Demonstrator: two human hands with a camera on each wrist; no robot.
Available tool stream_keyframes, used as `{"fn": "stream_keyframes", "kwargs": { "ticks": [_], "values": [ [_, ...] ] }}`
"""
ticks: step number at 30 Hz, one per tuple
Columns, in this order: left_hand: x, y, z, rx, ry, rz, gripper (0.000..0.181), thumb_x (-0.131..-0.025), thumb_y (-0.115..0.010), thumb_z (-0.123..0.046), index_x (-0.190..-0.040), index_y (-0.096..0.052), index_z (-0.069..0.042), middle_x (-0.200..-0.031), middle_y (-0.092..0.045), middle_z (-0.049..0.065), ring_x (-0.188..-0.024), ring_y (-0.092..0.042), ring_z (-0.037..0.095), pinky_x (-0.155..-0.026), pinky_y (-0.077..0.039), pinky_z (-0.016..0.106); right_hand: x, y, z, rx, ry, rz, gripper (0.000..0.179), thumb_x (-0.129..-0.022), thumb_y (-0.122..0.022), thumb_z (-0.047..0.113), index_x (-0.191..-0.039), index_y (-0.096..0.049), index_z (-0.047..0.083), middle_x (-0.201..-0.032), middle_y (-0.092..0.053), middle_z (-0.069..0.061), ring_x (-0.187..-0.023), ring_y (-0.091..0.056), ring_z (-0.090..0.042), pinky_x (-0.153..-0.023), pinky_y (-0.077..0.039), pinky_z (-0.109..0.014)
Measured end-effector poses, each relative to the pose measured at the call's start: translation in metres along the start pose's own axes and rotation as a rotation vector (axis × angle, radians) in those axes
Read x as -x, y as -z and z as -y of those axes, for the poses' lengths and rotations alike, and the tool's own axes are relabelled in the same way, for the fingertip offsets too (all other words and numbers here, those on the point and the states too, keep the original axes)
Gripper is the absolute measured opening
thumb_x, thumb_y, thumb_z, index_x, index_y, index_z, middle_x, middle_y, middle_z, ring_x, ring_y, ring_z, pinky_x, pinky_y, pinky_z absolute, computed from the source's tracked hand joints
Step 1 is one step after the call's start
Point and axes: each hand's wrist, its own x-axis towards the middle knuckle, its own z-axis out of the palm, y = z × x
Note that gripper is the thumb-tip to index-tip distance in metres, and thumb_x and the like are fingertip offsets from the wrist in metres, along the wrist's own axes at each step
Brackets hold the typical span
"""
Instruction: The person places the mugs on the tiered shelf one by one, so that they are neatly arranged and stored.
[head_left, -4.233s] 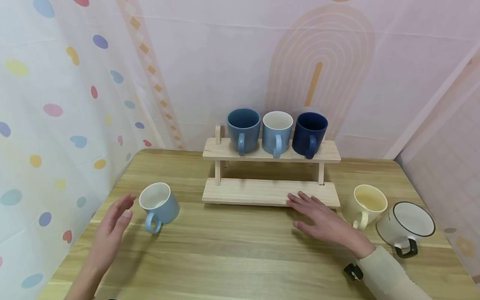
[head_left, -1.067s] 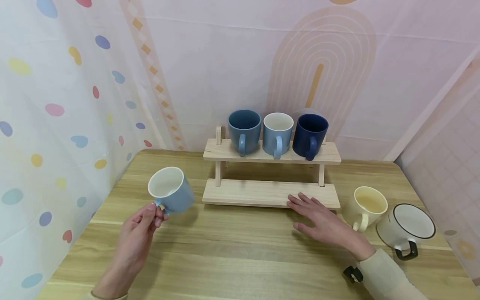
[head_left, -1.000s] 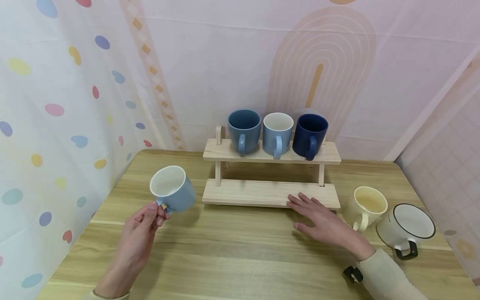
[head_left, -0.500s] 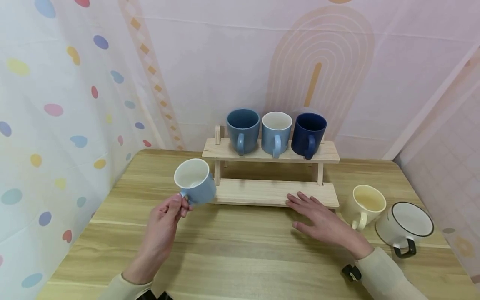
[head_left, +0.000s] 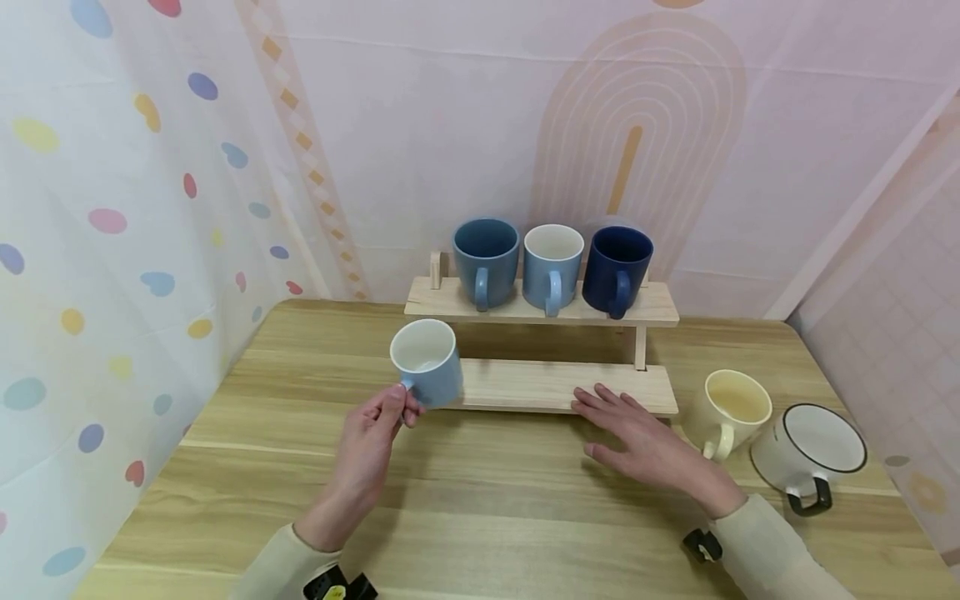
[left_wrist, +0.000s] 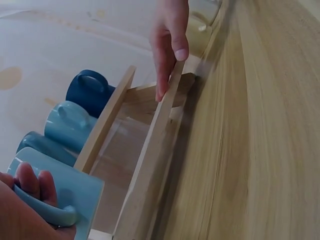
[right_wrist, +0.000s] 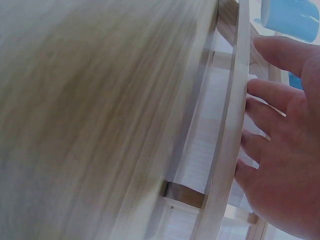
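Note:
My left hand (head_left: pixel 371 437) pinches the handle of a light blue mug (head_left: pixel 438 379) with a white inside. The mug hangs slightly tilted at the left end of the lower board of a two-tier wooden rack (head_left: pixel 555 385), hiding that end. In the left wrist view, curled fingers (left_wrist: pixel 47 187) wrap the mug's handle. My right hand (head_left: pixel 637 442) lies with its fingers spread on the front of the lower board, towards its right end. On the upper board stand a grey-blue mug (head_left: pixel 487 262), another light blue mug (head_left: pixel 552 267) and a navy mug (head_left: pixel 618 271), handles facing forward.
To the right of the rack, on the wooden table (head_left: pixel 510 517), stand a cream mug (head_left: pixel 731 412) and a white mug (head_left: pixel 806 450) with a black rim and handle. A patterned cloth (head_left: pixel 420 150) hangs behind and at both sides.
My left hand took the light blue mug by its handle, lifted it from the table's left side and carried it right to the rack. The right hand has stayed put.

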Motion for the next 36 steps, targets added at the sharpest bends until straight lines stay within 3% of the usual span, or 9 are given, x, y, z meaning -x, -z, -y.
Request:
{"fn": "stream_keyframes", "kwargs": {
  "ticks": [17,36],
  "values": [
    [-0.012,-0.033,0.02,-0.054,-0.006,-0.015,0.031,-0.109,-0.053,-0.013,-0.096,-0.067,0.012,-0.077,-0.066,-0.002,-0.091,-0.063,0.012,-0.097,-0.044,0.024,0.001,-0.001,-0.002,-0.012,0.003,0.001,0.06,-0.102,-0.065,0.03,-0.154,-0.049,0.004,-0.164,-0.039,-0.012,-0.152,-0.029,-0.04,-0.122,-0.021,-0.062],
    [-0.018,-0.048,0.034,-0.109,-0.023,0.008,0.033,-0.109,-0.054,-0.015,-0.104,-0.068,0.015,-0.081,-0.069,-0.001,-0.094,-0.062,0.011,-0.094,-0.044,0.023,0.0,-0.001,-0.003,-0.011,-0.009,0.005,0.06,-0.102,-0.065,0.029,-0.154,-0.048,0.005,-0.164,-0.039,-0.01,-0.153,-0.028,-0.039,-0.121,-0.021,-0.063]
  ]
}}
